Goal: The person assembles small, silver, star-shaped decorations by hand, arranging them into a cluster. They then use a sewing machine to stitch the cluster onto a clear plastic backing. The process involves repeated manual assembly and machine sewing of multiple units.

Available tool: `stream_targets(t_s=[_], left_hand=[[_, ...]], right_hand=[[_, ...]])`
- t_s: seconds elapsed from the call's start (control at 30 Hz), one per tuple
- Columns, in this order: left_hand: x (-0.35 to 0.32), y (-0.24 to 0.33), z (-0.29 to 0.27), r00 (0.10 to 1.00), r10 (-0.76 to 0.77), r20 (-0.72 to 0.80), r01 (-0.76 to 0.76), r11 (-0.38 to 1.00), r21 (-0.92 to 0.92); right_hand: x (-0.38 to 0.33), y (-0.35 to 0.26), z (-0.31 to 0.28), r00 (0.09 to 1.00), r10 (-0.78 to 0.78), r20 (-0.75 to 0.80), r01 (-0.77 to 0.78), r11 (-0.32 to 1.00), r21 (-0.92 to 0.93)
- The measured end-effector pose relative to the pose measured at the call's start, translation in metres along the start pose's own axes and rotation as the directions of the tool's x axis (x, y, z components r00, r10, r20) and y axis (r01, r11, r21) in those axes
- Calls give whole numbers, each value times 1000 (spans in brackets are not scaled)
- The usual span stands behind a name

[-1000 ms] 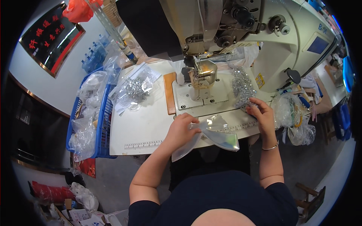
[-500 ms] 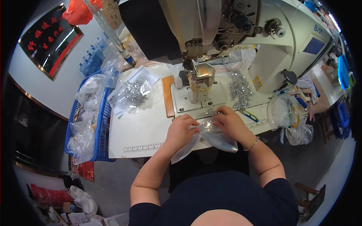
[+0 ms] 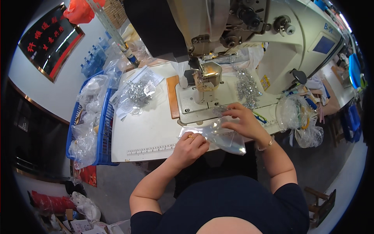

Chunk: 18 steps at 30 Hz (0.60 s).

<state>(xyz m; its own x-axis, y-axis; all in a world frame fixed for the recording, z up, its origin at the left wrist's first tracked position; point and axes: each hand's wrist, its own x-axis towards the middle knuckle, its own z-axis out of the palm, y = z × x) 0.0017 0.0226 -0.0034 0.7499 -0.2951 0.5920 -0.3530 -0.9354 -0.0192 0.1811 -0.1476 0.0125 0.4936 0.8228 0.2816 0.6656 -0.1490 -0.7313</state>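
At the front edge of the white sewing table, my left hand (image 3: 191, 148) is closed on a clear plastic sheet (image 3: 228, 143), which bends over the edge. My right hand (image 3: 244, 121) is held over the sheet's right part, thumb and fingers apart. Its fingertips are beside a small silvery, glittery piece (image 3: 219, 110); whether they touch it, I cannot tell. Just beyond stands the sewing machine's post (image 3: 206, 95). A heap of silvery glittery pieces (image 3: 247, 91) lies to its right, and another silvery heap (image 3: 139, 93) rests on clear plastic bags at the left.
Thread snips (image 3: 260, 118) lie right of my right hand. A wooden strip (image 3: 173, 97) sits left of the machine plate. A blue basket (image 3: 105, 136) of plastic bags stands against the table's left edge. Crumpled clear plastic (image 3: 292, 115) is at the right edge.
My left hand has moved down toward me with the plastic sheet. My right hand's fingers have spread apart, and the sheet now lies flatter and wider.
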Motion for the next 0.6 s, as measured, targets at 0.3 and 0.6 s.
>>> stream_targets(t_s=[0.3, 0.6], left_hand=[[9, 37, -74, 996, 53, -74, -55, 998, -31], [51, -3, -112, 723, -435, 536, 623, 76, -779]], right_hand=[[6, 19, 18, 1000, 18, 19, -17, 998, -53], [11, -1, -2, 952, 182, -246, -71, 913, 402]])
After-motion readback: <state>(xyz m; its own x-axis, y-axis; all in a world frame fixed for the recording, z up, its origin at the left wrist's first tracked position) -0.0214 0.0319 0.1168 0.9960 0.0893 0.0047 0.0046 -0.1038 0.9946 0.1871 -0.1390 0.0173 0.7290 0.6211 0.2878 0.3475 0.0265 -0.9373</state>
